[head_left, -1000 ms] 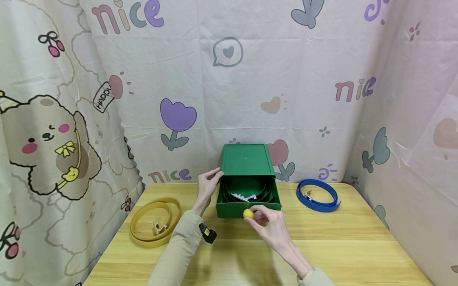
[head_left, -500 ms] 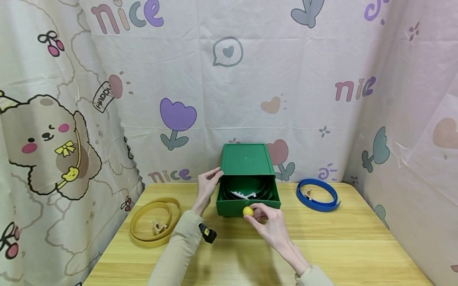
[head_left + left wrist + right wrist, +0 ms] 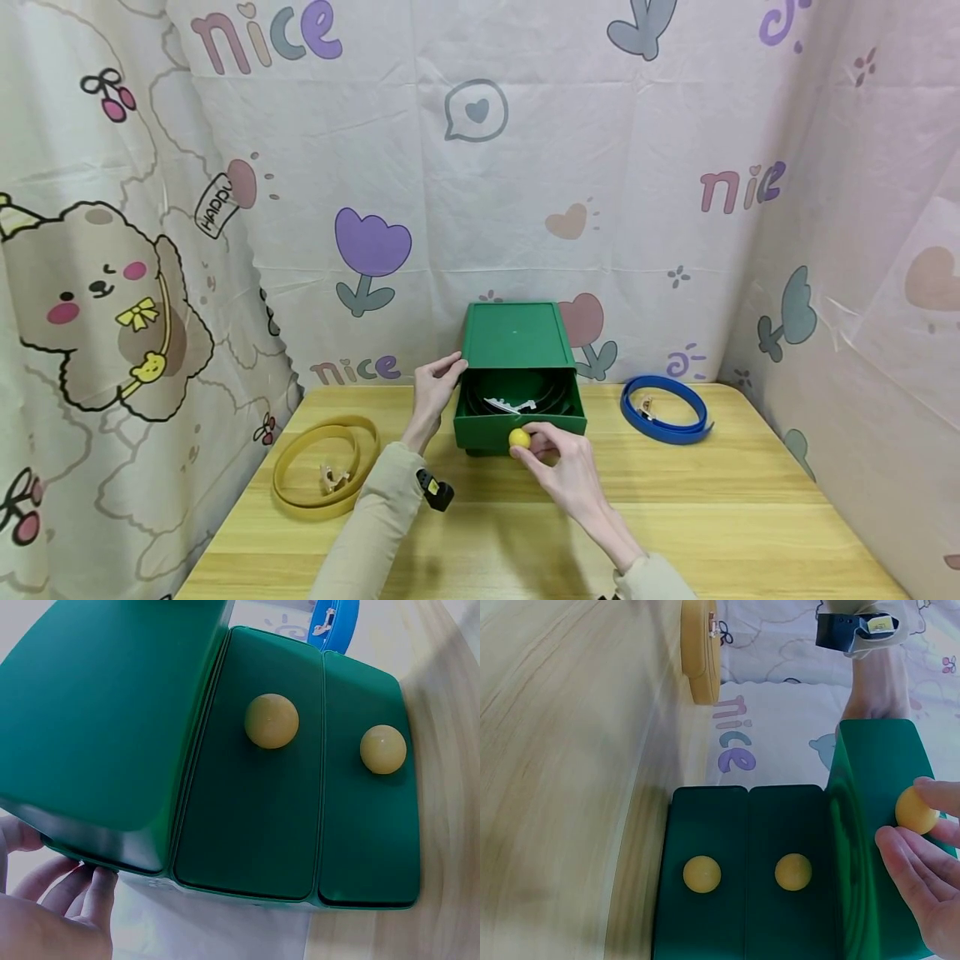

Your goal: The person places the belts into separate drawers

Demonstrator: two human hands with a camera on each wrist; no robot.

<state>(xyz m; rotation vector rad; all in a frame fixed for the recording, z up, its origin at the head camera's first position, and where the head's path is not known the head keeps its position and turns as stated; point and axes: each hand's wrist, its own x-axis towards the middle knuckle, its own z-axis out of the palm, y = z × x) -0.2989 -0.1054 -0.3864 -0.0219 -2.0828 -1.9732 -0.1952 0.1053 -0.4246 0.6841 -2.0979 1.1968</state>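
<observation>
A green drawer cabinet (image 3: 517, 335) stands at the back of the table. Its top drawer (image 3: 483, 432) is pulled partway out, with a dark coiled belt (image 3: 561, 395) and a silver buckle (image 3: 510, 407) inside. My right hand (image 3: 567, 467) pinches the drawer's round yellow knob (image 3: 519, 438) between thumb and fingers, clearly seen in the right wrist view. At the cabinet's upper left front corner, my left hand (image 3: 433, 396) holds the edge with thumb and fingertips. Below the pulled-out drawer, the left wrist view shows two flush drawer fronts with yellow knobs (image 3: 271, 721).
A coiled yellow belt (image 3: 288, 487) with a buckle lies on the wooden table (image 3: 720, 533) at left. To the right of the cabinet is a coiled blue belt (image 3: 701, 408). A printed curtain (image 3: 480, 208) hangs behind and at both sides.
The top drawer has slid slightly inward, and my right hand has moved forward with its knob. My left hand keeps its place at the cabinet corner.
</observation>
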